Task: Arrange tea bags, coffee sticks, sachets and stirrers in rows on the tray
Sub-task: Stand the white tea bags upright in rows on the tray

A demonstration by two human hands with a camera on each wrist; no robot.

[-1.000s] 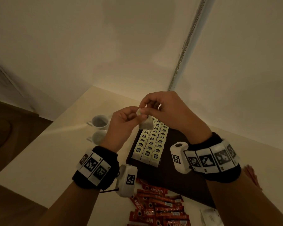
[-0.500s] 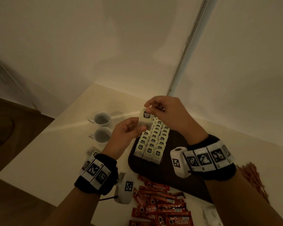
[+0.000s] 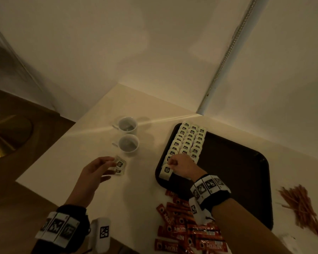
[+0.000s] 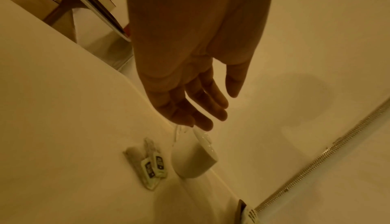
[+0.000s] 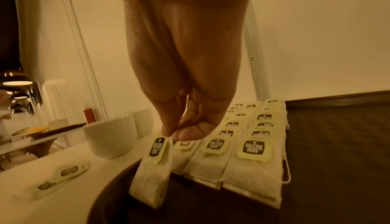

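A dark tray (image 3: pixel 237 162) lies on the pale table, with three rows of tea bags (image 3: pixel 188 142) along its left side. My right hand (image 3: pixel 171 163) pinches the tag of one more tea bag (image 3: pixel 166 172), which hangs at the near end of the left row; in the right wrist view thumb and finger of that right hand (image 5: pixel 172 133) hold this tea bag (image 5: pixel 152 177) just in front of the rows (image 5: pixel 249 145). My left hand (image 3: pixel 110 168) is open, fingers straight, over two loose tea bags (image 3: pixel 120 166) on the table. The left wrist view shows the left hand (image 4: pixel 213 109) above these tea bags (image 4: pixel 151 165), not touching.
Two white cups (image 3: pixel 128 133) stand left of the tray, just beyond the loose tea bags. Red coffee sticks (image 3: pixel 187 230) lie heaped near the tray's front edge. A pile of brown stirrers (image 3: pixel 301 208) lies at the right. Walls close the table's far sides.
Both hands held a tea bag together above the tray. Now the right hand has brought it down to the near end of the left row, and the left hand has moved left to the loose tea bags.
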